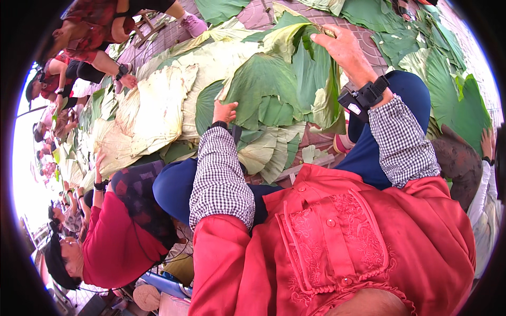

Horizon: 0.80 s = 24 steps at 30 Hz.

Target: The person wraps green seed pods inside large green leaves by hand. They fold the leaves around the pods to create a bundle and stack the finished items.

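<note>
Large green and pale lotus leaves lie spread before me. My right hand (pixel 342 49), raised at the upper right, grips the edge of a folded green lotus leaf (pixel 312 73) that hangs down from the fingers. My left hand (pixel 224 112) rests at the left side of a broad green leaf (pixel 261 85), thumb and forefinger near its edge; whether it pinches the leaf I cannot tell. Under and beyond these leaves lies a layer of pale, dried leaves (pixel 158 110). Each of my wrists bears a black strapped device.
Co-workers sit close on the left, one in a red top (pixel 118 249), others across the leaves (pixel 85 43). At the right, another person's hand (pixel 487 142) touches a pile of green leaves (pixel 446 91). Pinkish paving (pixel 363 19) shows between the leaves.
</note>
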{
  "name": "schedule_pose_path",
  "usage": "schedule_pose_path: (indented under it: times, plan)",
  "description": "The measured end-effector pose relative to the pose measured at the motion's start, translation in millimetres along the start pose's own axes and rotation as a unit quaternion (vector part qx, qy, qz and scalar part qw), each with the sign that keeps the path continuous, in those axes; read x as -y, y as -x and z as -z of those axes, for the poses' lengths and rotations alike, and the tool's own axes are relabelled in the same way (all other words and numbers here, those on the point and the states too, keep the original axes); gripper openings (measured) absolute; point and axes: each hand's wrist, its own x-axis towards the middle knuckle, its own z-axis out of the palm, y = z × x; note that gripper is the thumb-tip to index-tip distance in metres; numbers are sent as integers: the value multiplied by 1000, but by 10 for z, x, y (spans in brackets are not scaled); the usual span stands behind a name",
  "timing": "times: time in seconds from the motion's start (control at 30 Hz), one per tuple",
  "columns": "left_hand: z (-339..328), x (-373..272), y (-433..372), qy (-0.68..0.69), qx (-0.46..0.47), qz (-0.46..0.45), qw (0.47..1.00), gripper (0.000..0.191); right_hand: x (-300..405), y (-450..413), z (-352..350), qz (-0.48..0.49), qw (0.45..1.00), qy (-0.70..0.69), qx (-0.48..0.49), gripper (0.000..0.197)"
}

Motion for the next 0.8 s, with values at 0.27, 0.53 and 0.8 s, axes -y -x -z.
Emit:
schedule_pose_path:
  times: [0.27,0.53,0.8]
  plan:
    - [-358,-303,234,-119,80,-69,987,41,-141,-14,120,-26,999,-24,-29,38]
    - [213,-1027,914,-101,86,-278,951,42,10,-38,21,-63,992,-102,-30,41]
    - [592,-1443,2350,226,261,-241,907,50,-199,-90,-121,-132,962,-235,49,28]
